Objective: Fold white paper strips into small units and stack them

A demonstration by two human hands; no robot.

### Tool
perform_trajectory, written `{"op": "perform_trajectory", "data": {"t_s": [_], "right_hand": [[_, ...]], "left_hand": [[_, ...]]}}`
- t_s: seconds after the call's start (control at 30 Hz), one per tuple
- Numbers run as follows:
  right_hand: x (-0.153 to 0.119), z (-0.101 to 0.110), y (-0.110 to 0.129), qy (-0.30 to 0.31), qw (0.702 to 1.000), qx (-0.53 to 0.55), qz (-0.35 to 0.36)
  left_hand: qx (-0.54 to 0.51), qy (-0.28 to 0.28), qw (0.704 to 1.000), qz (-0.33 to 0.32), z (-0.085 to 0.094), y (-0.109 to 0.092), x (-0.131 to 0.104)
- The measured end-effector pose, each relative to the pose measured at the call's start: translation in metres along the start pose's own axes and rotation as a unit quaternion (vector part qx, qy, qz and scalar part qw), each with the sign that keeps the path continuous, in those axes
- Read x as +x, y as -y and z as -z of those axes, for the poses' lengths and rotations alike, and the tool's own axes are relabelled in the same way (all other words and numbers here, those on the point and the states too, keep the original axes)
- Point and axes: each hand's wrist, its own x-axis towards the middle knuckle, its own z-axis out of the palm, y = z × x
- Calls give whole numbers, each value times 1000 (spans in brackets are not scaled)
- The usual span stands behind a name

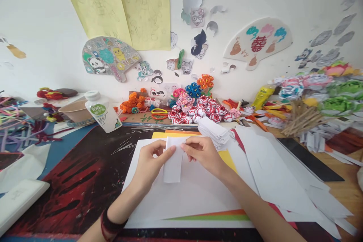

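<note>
One dark wristband (pixel 112 224) circles the forearm below the left grip (pixel 154 160). Under both grips lies one large white sheet (pixel 198 193), with one green sheet (pixel 210 217) edging out on the near side. One folded white paper strip (pixel 172 170) stands between the two grips, above that sheet. The left grip is closed on its left side, thumb flat on the front and fingers behind; the right grip (pixel 202 153) is pinched at its upper right edge, thumb and forefinger together, other fingers curled. Just beyond the right grip sits one stack of white strips (pixel 215 133), too overlapped to count. Beyond the left grip, to its left, stand one white bottle (pixel 102 111) and one tan bowl (pixel 75 111). Straight beyond the grips is one cluster of red-and-white paper flowers (pixel 198 111), over ten; one yellow bottle (pixel 262 96) stands farther right. On the wall past these are two decorated fan shapes, one left (pixel 110 58) and one right (pixel 258 43) of the grips, and two yellow drawing sheets (pixel 147 19) higher up
</note>
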Motion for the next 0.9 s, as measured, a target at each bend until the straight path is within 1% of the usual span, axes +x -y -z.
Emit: {"op": "perform_trajectory", "data": {"t_s": [0.17,0.9], "right_hand": [[0,1,-1,22,1000,2,-6],[-2,1,8,46,999,-1,7]], "left_hand": [[4,0,1000,0,0,0,-1],[-5,-1,1000,1,0,0,-2]]}}
